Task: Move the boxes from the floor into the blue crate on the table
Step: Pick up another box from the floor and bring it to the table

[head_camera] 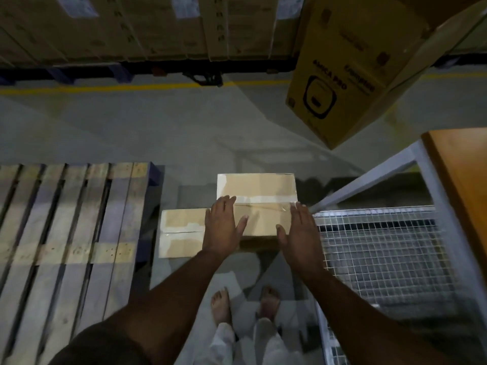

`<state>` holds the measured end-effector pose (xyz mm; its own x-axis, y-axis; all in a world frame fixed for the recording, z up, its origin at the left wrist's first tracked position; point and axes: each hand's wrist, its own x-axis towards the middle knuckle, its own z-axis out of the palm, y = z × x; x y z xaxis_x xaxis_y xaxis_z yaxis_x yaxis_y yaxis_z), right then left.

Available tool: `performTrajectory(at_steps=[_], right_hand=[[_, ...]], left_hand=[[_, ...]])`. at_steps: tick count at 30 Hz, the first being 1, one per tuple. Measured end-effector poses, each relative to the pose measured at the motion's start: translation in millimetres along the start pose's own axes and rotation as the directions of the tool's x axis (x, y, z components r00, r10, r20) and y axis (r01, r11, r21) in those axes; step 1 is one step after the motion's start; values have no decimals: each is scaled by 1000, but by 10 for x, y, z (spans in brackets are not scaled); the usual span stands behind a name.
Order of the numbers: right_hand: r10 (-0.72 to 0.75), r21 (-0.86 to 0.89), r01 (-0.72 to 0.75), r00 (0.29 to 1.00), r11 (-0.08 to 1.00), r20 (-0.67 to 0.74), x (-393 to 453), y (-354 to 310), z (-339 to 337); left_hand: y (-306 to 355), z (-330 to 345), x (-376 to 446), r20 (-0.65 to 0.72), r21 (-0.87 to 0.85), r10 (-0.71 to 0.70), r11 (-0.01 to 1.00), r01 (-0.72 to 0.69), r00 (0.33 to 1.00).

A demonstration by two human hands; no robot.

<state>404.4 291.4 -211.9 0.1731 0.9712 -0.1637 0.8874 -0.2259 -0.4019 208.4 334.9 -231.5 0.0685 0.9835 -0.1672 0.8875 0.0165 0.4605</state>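
**palletguy:** Going left to right: the slatted wooden pallet [66,233] is sitting at the left with nothing on it. Just beside it the flat taped brown cardboard box [181,233] is lying on the grey floor, nobody touching it. The bigger taped brown cardboard box [259,196] is lying partly on top of that one.

**crate_watch:** And the hands?

**palletguy:** The left hand [224,227] is lying on the bigger box's left edge, fingers straight and spread. The right hand [300,233] is coming in at its right edge, fingers straight and together, thumb near the box's front edge. Neither is curling round anything; can't tell if the right one is touching.

**crate_watch:** So how far along?

**palletguy:** Looks early to me. Both boxes are sitting on the floor, and the blue crate isn't showing anywhere. Only the grey wire-mesh cage [382,246] and an orange table edge [463,180] are showing at the right.
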Motion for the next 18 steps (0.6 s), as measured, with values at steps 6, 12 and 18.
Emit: performTrajectory(at_steps=[6,12,18], right_hand=[[43,-3,-42,996,999,79,628,418,569],[225,-64,-216,952,974,206,923,870,1103],[278,30,-304,904,952,326,940,981,1333]], left_hand=[[-259,705,412,105,-26,-244,968,248,964],[-498,1194,600,215,-177,-516,814,553,829],[-616,1318,683,226,-272,-607,712,648,762]])
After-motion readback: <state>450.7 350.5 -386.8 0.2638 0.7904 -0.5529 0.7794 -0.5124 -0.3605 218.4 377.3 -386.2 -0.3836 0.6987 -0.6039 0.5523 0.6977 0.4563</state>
